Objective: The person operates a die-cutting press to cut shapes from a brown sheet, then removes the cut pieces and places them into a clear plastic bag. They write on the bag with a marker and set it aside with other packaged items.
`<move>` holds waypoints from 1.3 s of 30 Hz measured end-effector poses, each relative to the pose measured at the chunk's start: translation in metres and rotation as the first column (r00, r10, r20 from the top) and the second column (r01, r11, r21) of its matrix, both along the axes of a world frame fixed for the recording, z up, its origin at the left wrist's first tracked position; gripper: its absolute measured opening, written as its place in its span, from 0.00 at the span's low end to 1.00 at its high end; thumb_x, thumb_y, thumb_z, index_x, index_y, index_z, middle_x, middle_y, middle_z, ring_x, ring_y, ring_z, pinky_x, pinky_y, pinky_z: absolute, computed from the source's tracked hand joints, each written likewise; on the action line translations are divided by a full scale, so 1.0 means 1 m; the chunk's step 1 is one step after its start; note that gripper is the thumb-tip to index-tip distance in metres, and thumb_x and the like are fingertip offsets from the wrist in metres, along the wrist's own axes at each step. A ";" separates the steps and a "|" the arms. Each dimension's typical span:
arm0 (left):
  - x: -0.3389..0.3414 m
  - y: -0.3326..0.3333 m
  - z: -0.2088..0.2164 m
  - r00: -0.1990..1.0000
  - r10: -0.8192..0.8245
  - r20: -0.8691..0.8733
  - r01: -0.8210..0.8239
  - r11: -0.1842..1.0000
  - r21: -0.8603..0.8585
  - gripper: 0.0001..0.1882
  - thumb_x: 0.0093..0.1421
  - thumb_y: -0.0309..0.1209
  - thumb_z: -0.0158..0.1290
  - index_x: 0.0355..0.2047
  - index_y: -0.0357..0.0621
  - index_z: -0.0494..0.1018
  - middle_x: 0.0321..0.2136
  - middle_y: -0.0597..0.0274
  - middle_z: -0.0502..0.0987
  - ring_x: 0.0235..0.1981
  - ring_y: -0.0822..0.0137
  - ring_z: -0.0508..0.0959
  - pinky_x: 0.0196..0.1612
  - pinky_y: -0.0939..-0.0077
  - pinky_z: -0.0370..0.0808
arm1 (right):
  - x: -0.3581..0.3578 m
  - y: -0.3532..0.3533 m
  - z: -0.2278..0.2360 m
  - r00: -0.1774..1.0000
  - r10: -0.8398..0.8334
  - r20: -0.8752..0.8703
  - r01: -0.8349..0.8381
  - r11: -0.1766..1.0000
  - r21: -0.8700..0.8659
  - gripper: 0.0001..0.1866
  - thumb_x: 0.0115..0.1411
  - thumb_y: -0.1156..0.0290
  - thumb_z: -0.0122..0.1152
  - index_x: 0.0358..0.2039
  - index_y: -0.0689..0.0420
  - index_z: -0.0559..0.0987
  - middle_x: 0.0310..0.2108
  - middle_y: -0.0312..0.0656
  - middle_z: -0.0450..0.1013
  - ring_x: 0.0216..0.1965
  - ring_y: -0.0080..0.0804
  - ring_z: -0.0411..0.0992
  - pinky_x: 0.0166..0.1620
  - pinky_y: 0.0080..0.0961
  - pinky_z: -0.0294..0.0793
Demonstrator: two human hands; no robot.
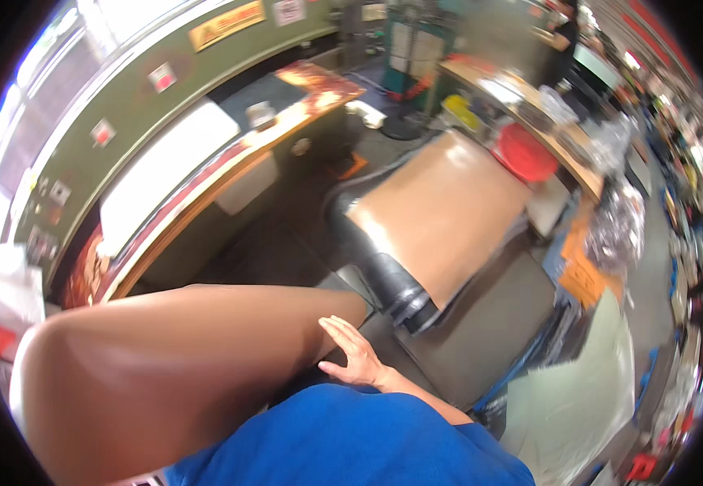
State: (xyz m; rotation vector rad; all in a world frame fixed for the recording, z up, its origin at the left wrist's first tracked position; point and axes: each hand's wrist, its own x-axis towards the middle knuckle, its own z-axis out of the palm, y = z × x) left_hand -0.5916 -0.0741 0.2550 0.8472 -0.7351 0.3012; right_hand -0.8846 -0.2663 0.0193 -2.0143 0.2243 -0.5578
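Blue shirt (343, 441), right grip (357, 358) at brown sheet (173, 356), yellow label (227, 25)

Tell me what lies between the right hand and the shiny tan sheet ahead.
In the head view, a dark grey surface lies nearest the right hand, then shiny black material along the tan sheet.
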 end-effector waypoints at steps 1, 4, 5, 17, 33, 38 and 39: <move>0.015 0.017 0.000 0.961 0.262 0.092 -0.272 0.954 0.124 0.28 0.68 0.50 0.43 0.43 0.31 0.72 0.36 0.53 0.76 0.36 0.63 0.75 0.40 0.71 0.73 | 0.021 -0.001 0.001 0.991 0.135 -0.023 -0.134 0.991 0.013 0.43 0.54 0.53 0.65 0.65 0.60 0.61 0.64 0.52 0.59 0.67 0.54 0.53 0.67 0.44 0.54; 0.060 0.056 -0.001 0.706 0.644 0.295 -0.706 0.675 0.215 0.28 0.69 0.49 0.42 0.45 0.30 0.72 0.36 0.51 0.76 0.36 0.62 0.76 0.40 0.70 0.73 | 0.091 0.002 0.008 0.888 0.459 -0.015 -0.451 0.878 0.163 0.45 0.55 0.51 0.65 0.67 0.56 0.57 0.68 0.51 0.53 0.70 0.52 0.46 0.69 0.45 0.48; 0.077 0.060 -0.001 0.674 0.667 0.318 -0.734 0.653 0.186 0.28 0.69 0.48 0.42 0.45 0.30 0.72 0.36 0.50 0.76 0.36 0.61 0.76 0.40 0.70 0.73 | 0.118 0.008 0.011 0.864 0.502 0.028 -0.498 0.846 0.190 0.46 0.55 0.51 0.65 0.68 0.56 0.57 0.69 0.51 0.51 0.70 0.52 0.46 0.69 0.45 0.47; 0.325 0.170 -0.029 0.385 0.658 0.648 -0.891 0.447 0.076 0.21 0.72 0.34 0.37 0.58 0.32 0.65 0.47 0.40 0.75 0.43 0.53 0.78 0.50 0.60 0.75 | 0.396 0.090 0.024 0.857 0.421 -0.297 -0.269 0.858 0.438 0.56 0.51 0.60 0.74 0.70 0.55 0.44 0.48 0.48 0.69 0.45 0.36 0.70 0.47 0.30 0.73; 0.428 0.031 0.098 0.826 0.375 0.421 -0.524 0.232 0.820 0.20 0.66 0.41 0.47 0.46 0.35 0.72 0.39 0.49 0.78 0.38 0.58 0.79 0.46 0.62 0.76 | 0.533 -0.075 0.052 0.976 -0.124 0.180 0.140 0.987 -0.076 0.15 0.52 0.68 0.70 0.40 0.57 0.79 0.26 0.42 0.74 0.33 0.41 0.71 0.37 0.33 0.68; 0.508 -0.099 0.034 0.994 0.087 0.066 -0.081 0.184 0.980 0.19 0.63 0.42 0.52 0.41 0.37 0.75 0.34 0.52 0.79 0.33 0.58 0.80 0.40 0.62 0.78 | 0.495 -0.136 0.029 0.976 -0.197 -0.088 0.216 0.890 0.403 0.13 0.66 0.67 0.56 0.27 0.62 0.75 0.20 0.34 0.65 0.24 0.19 0.60 0.29 0.22 0.63; 0.516 -0.108 0.009 0.996 0.079 0.032 -0.042 0.140 0.989 0.18 0.63 0.42 0.54 0.41 0.37 0.76 0.34 0.52 0.79 0.32 0.57 0.81 0.39 0.62 0.78 | 0.486 -0.151 0.021 0.966 -0.236 -0.103 0.257 0.908 0.331 0.15 0.67 0.66 0.54 0.26 0.62 0.75 0.20 0.31 0.64 0.25 0.17 0.59 0.28 0.21 0.62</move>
